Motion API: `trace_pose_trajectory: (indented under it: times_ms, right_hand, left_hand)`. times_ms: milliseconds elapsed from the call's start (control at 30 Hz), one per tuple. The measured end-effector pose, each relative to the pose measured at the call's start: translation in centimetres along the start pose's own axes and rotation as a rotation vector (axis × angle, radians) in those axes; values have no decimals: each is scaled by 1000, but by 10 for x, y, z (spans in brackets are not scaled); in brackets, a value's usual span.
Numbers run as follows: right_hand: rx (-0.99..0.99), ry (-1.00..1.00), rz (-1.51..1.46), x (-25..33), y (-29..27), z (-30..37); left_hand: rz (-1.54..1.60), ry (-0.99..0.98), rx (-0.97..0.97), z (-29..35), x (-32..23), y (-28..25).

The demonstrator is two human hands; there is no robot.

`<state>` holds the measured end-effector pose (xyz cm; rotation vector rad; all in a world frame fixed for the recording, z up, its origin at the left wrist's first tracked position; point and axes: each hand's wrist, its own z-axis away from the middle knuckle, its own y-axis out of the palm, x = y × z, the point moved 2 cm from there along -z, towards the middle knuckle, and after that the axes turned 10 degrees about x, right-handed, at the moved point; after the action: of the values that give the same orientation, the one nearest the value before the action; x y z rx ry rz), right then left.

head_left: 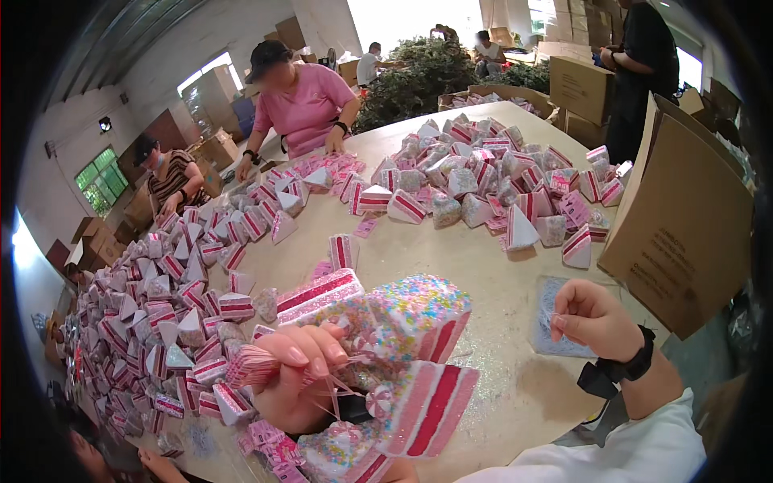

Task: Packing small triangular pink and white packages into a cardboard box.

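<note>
My left hand (pixel 296 374) is closed on several strings and a fanned stack of pink tags (pixel 251 366). From it hang large cake-slice ornaments (pixel 431 406), pink and white with a red middle layer and coloured sprinkles on top. Striped candy-like balls sit on some of them. To the right, my right hand (pixel 594 318) is raised with thumb and forefinger pinched; anything between them is too small to make out. Beneath it lies a clear bag (pixel 555 326) of thin, pale plastic strands. A black band is around my right wrist.
Small cake-slice ornaments lie heaped at the left (pixel 161 322) and far right (pixel 483 169) of the table (pixel 386 253). Loose pink tags (pixel 274 447) lie near the front. An upright cardboard box (pixel 684 217) borders the right. Across the table, a person in pink (pixel 310 109) works.
</note>
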<state>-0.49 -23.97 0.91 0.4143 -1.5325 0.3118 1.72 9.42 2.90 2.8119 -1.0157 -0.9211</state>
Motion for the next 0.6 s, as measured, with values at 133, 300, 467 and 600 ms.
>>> trace_pose_trajectory:
  times_ms: [133,300,467,600]
  right_hand:
    - [16,37,-9,7,1,-1]
    - [-100,-124,-32,34,3,-9]
    - [111,-162,336,72,28,-39]
    - [237,-154,742,95,45,-63]
  left_hand:
    - [-73,-19,103,-4,-3,3]
    - [-281,-270,254,-6,5,9]
    - [-154,-610,271,-22,23,36]
    - [-101,-663,360,-22,39,50]
